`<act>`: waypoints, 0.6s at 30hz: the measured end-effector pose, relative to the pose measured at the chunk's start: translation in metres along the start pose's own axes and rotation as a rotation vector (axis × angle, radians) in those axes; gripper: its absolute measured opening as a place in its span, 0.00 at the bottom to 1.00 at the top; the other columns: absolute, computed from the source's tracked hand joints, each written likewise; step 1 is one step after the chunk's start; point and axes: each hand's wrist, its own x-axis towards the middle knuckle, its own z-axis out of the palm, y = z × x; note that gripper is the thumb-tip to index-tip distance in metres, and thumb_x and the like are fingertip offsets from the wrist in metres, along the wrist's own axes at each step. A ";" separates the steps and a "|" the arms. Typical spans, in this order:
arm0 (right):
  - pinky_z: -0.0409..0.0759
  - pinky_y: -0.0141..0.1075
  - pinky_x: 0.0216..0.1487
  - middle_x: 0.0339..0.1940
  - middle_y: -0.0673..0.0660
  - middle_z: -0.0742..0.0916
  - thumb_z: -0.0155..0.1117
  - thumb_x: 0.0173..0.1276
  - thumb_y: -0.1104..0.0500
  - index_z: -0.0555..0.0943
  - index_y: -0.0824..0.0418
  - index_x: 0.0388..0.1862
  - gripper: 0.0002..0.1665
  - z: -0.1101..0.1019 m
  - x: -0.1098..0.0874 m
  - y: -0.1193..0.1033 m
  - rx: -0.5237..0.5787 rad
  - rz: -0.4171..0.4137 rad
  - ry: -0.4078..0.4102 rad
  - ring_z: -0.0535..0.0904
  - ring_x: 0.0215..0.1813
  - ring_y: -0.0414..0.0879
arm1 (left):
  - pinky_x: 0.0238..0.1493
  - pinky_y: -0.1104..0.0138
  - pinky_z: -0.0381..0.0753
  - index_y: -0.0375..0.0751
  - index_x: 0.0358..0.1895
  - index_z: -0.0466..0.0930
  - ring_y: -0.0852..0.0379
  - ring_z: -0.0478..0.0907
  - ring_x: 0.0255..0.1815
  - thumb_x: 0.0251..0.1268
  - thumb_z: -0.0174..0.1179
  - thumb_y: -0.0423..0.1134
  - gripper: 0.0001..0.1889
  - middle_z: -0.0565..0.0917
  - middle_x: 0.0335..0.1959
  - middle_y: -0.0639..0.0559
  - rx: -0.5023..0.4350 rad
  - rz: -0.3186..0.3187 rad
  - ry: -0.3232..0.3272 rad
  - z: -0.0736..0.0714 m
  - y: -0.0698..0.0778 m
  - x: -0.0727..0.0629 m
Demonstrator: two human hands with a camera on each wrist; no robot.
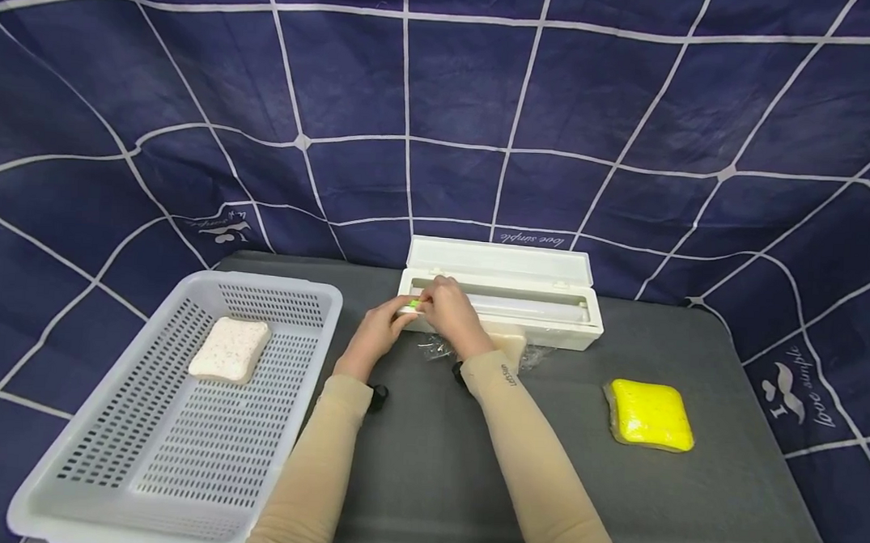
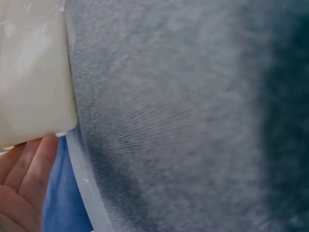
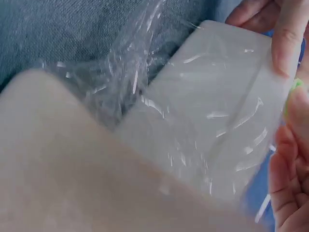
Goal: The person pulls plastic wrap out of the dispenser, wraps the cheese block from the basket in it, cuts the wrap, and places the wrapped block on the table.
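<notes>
A white cling film dispenser (image 1: 585, 335) stands at the back of the table with its lid raised and a film roll (image 1: 521, 308) inside. At its left end my left hand (image 1: 375, 338) holds the box; its fingers (image 2: 36, 164) touch the box's end in the left wrist view. My right hand (image 1: 449, 311) pinches a small green slide cutter (image 1: 414, 303) near that same end. Clear film (image 3: 130, 63) hangs crumpled over the box front. A cream block (image 1: 508, 343) lies before the box, partly hidden by my right wrist.
On the left stands a pale plastic basket (image 1: 334, 316) with a speckled white bread-shaped sponge (image 1: 231, 350) in it. A yellow film-wrapped sponge (image 1: 651, 414) lies on the grey tabletop (image 1: 440, 482) to the right. Blue checked cloth (image 1: 457, 102) hangs behind.
</notes>
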 end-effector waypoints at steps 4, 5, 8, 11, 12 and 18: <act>0.81 0.41 0.48 0.34 0.57 0.83 0.70 0.64 0.61 0.87 0.65 0.36 0.07 -0.020 -0.006 0.018 -0.003 0.063 -0.073 0.78 0.42 0.51 | 0.55 0.49 0.79 0.57 0.64 0.76 0.44 0.83 0.51 0.70 0.56 0.49 0.20 0.83 0.58 0.43 -0.007 -0.015 -0.003 -0.001 -0.003 0.000; 0.80 0.41 0.48 0.33 0.57 0.83 0.69 0.64 0.61 0.87 0.65 0.36 0.07 -0.026 -0.009 0.025 0.003 0.078 -0.088 0.78 0.41 0.50 | 0.55 0.49 0.79 0.58 0.65 0.76 0.44 0.82 0.52 0.70 0.56 0.49 0.21 0.83 0.58 0.43 -0.008 -0.022 -0.008 -0.002 -0.004 0.000; 0.80 0.41 0.45 0.33 0.57 0.83 0.69 0.65 0.61 0.87 0.64 0.37 0.06 -0.041 -0.019 0.045 0.014 0.105 -0.107 0.77 0.39 0.49 | 0.55 0.48 0.79 0.59 0.65 0.75 0.44 0.82 0.52 0.71 0.55 0.50 0.21 0.82 0.59 0.44 -0.011 -0.033 -0.014 -0.004 -0.006 -0.001; 0.78 0.41 0.43 0.31 0.57 0.82 0.69 0.64 0.63 0.87 0.65 0.36 0.05 -0.052 -0.029 0.062 0.023 0.114 -0.096 0.76 0.36 0.49 | 0.56 0.48 0.78 0.60 0.66 0.74 0.44 0.82 0.53 0.72 0.55 0.50 0.21 0.81 0.60 0.44 -0.017 -0.031 -0.020 -0.004 -0.007 -0.001; 0.77 0.41 0.42 0.31 0.57 0.82 0.69 0.64 0.63 0.87 0.65 0.35 0.05 -0.055 -0.032 0.067 0.025 0.112 -0.088 0.76 0.35 0.49 | 0.56 0.48 0.78 0.59 0.66 0.74 0.43 0.82 0.54 0.72 0.55 0.50 0.21 0.81 0.61 0.44 -0.019 -0.029 -0.018 -0.004 -0.008 -0.002; 0.75 0.42 0.40 0.29 0.57 0.82 0.69 0.63 0.65 0.86 0.65 0.33 0.03 -0.068 -0.049 0.087 0.017 0.089 -0.038 0.75 0.34 0.49 | 0.55 0.48 0.78 0.59 0.66 0.74 0.44 0.82 0.51 0.72 0.55 0.49 0.20 0.82 0.59 0.43 -0.021 -0.039 -0.003 0.000 -0.007 -0.004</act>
